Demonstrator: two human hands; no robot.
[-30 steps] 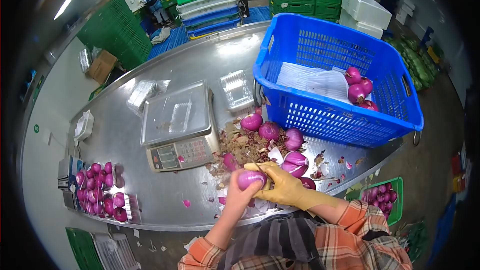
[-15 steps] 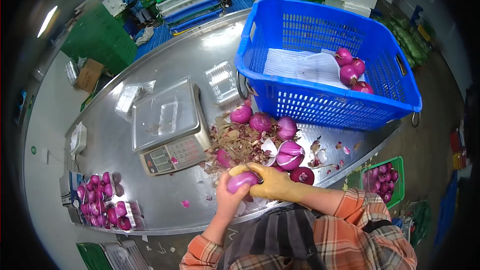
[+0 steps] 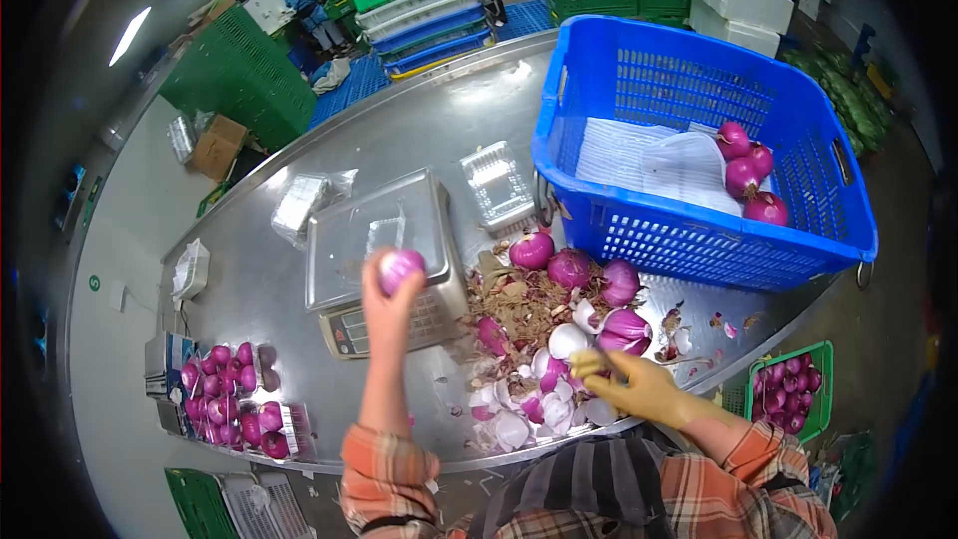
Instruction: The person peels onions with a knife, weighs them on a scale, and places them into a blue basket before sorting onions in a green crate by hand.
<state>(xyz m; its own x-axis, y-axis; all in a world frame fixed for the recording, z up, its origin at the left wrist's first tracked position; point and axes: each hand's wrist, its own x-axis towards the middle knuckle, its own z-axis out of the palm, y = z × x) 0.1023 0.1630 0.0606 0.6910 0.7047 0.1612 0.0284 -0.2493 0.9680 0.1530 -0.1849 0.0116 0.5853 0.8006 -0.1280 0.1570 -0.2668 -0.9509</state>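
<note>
My bare left hand holds a peeled purple onion above the front of the digital scale. A clear plastic tray rests on the scale's steel plate. My right hand, in a yellow glove, is closed low over the peelings; a thin dark thing shows at its fingers, too blurred to name. Just beyond that hand are a partly peeled onion and other purple onions. Brown dry skins and white and purple peels lie heaped beside the scale.
A blue crate with several onions and white liner stands at the back right. Packed onions sit at the table's left end. Clear containers lie behind the scale. A green basket of onions is on the floor at right.
My left hand has carried the onion away from my right hand, left and up over the scale. My right hand has separated and moved right over the peels. The view has shifted.
</note>
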